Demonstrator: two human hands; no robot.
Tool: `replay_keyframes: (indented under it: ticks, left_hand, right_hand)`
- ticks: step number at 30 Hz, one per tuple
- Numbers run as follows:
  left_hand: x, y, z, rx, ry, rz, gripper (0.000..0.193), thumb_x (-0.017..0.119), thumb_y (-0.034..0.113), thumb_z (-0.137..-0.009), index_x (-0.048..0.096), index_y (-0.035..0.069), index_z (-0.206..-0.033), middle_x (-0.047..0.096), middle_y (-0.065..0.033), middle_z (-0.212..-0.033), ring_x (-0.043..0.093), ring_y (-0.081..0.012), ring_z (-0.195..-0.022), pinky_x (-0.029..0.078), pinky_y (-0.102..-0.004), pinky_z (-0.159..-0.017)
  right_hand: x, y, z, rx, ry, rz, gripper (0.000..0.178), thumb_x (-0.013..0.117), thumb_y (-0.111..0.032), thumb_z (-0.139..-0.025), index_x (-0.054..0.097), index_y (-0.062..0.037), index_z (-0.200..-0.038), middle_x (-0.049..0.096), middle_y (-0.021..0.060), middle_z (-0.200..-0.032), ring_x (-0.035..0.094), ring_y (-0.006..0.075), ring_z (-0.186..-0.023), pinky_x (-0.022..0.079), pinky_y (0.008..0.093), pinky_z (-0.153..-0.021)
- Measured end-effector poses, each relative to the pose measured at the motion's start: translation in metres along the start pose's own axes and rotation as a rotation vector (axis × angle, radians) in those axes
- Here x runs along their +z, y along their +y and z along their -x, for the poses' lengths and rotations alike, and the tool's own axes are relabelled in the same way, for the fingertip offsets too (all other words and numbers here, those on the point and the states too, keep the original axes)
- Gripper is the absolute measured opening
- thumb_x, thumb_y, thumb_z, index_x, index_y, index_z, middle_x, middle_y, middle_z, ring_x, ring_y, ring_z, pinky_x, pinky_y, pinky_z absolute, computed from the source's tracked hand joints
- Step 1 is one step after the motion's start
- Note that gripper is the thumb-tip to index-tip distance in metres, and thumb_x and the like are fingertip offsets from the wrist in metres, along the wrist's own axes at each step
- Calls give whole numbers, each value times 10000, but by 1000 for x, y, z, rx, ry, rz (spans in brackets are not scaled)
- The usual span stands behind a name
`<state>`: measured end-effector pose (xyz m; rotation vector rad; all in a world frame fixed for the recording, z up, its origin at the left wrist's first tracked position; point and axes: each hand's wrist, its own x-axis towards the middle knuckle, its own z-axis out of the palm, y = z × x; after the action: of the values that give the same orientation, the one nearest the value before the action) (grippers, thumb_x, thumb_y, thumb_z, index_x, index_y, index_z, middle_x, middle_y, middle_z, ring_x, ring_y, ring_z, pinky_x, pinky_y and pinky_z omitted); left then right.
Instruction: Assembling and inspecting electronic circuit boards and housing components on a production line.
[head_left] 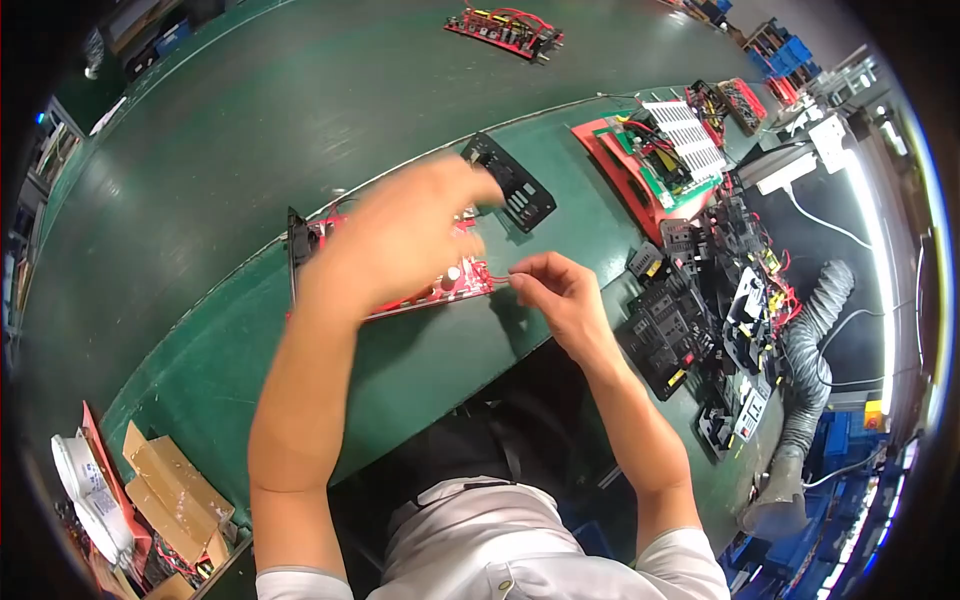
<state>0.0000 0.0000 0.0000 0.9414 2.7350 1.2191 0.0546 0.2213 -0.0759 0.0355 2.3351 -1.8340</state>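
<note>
On the green worktop (425, 365) lies one red component-studded circuit board (435, 297), black end panel (297, 238) seemingly fitted, slotted black plastic panel (523, 187) apart (apparently unfitted), right hand (566, 302) pinching a thin reddish wire (501, 279), blurred left hand (405, 235) overhead, grip indeterminable.

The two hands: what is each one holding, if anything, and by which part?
Right hand: a thin wire, pinched by the part outside the red circuit board. Left hand: too blurred to tell.
</note>
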Motion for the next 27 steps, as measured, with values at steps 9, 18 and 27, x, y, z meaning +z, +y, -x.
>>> replay_keyframes:
  ticks: [9, 18, 27]
  left_hand:
    - [56, -17, -9, -37, -305, -295, 221, 662, 23, -724, 654, 9, -945, 651, -171, -923, 622, -362, -918, 488, -463, -791]
    - [60, -11, -15, -12, -202, -20, 206, 667, 113, -786, 688, 18, -967, 667, -173, -874, 647, -339, -851, 495, -422, -757]
    - [40, -19, -21, -175, -78, 161, 216, 638, 154, -860, 701, -15, -980, 654, -118, -817, 677, -177, -732, 506, -319, -656]
  right_hand:
    - [-10, 4, 5, 3, 47, -124, 198, 693, -138, -891, 676, -5, -1037, 673, 5, -841, 591, 67, -722, 474, 220, -679]
    - [-7, -13, 7, -166, 96, -514, 426, 696, -75, -875, 531, -20, -1264, 642, 37, -951, 588, 102, -791, 463, 228, -773]
    - [21, 7, 30, -571, -96, 657, 178, 699, -46, -836, 648, -12, -1004, 613, 134, -870, 608, 273, -725, 495, 343, -659]
